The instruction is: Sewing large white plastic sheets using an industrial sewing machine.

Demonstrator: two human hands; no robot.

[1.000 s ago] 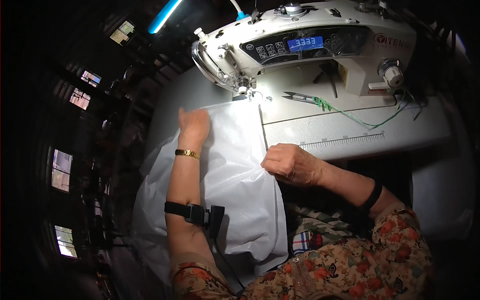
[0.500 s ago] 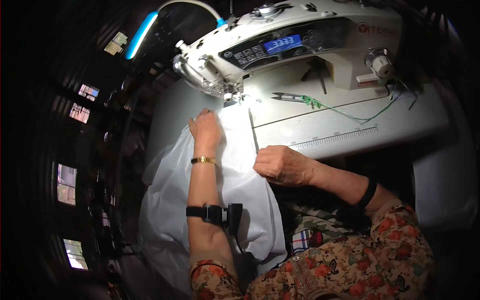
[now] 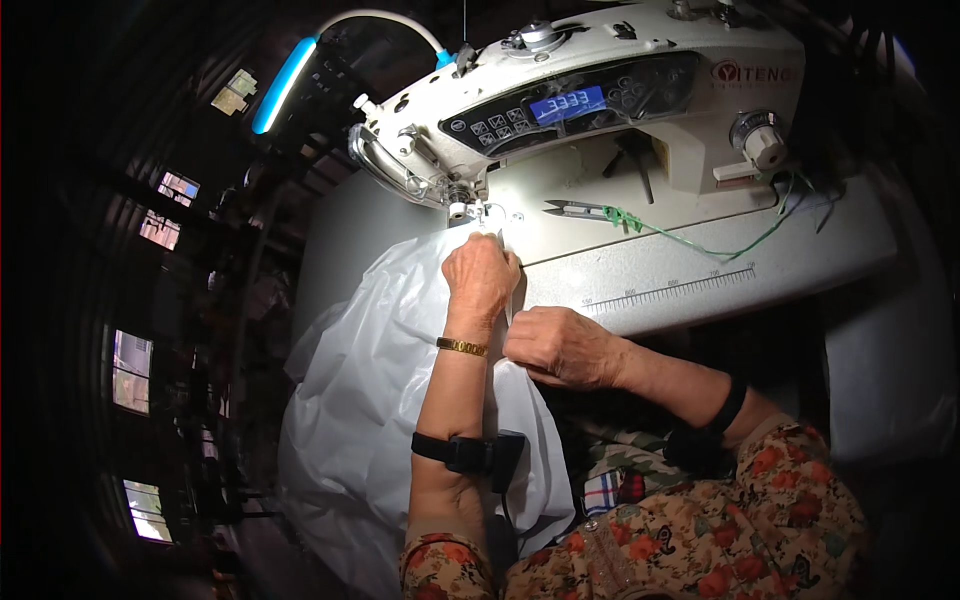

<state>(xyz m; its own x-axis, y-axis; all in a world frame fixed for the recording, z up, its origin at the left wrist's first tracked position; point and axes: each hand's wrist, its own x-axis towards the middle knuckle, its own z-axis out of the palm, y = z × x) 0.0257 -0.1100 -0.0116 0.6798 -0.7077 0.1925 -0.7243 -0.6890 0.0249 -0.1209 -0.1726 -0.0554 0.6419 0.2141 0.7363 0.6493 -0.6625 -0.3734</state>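
White fabric [image 3: 370, 350] is spread from the needle area of the sewing machine [image 3: 590, 110] down over the table's front edge towards my lap. Just in front of the presser foot [image 3: 470, 211], my left hand [image 3: 482, 278] is closed on the fabric near its right edge. Lower and to the right, my right hand [image 3: 565, 346] has its fingers curled in a pinch on that same edge, beside the front of the table. The fingertips of both hands are partly hidden.
Thread snips [image 3: 580, 209] with green cord wound on them lie on the machine bed, right of the needle. Behind them a dark tool [image 3: 630, 168] rests under the arm. A lit lamp [image 3: 285, 85] hangs at upper left. A printed ruler scale [image 3: 672, 288] runs along the table's front.
My left hand has moved right and slightly down, from the middle of the fabric to its right edge. My right hand has shifted only slightly, still at the edge.
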